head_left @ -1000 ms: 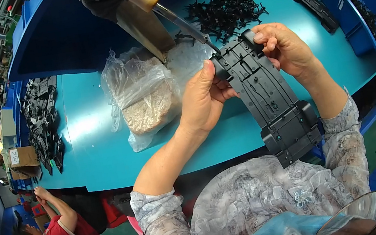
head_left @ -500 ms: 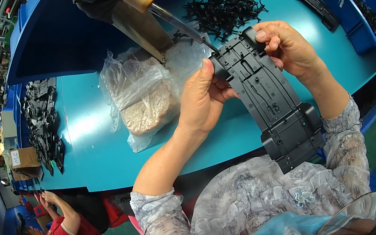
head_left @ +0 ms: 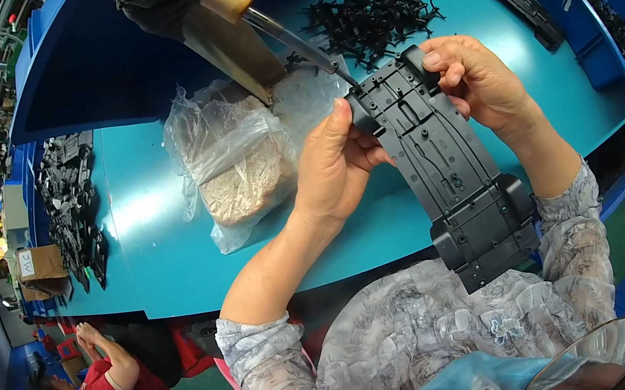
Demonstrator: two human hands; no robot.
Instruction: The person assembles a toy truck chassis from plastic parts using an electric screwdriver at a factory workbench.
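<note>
Gripping a long black frame (head_left: pixel 442 157) by the corners of its far end, a worker in grey patterned sleeves holds it over the front edge of a teal table (head_left: pixel 156 246), the near end tilted back toward the chest. The left hand (head_left: pixel 332 163) pinches the far left corner, thumb against the rounded side and fingers tucked beneath; the right hand (head_left: pixel 479 80) pinches the far right corner between thumb and fingers. A tool (head_left: pixel 290 37) with a yellowish handle slants down to the frame's far left corner; whether its tip touches cannot be told. Left of the frame sits a clear plastic bag (head_left: pixel 236 158) with a pale block inside. Beyond lies a heap of small black pieces (head_left: pixel 374 19); to the right, a second black part (head_left: pixel 517 8) rests beside a blue bin (head_left: pixel 562 4). At lower left, a co-worker (head_left: pixel 118 389) wears red.
</note>
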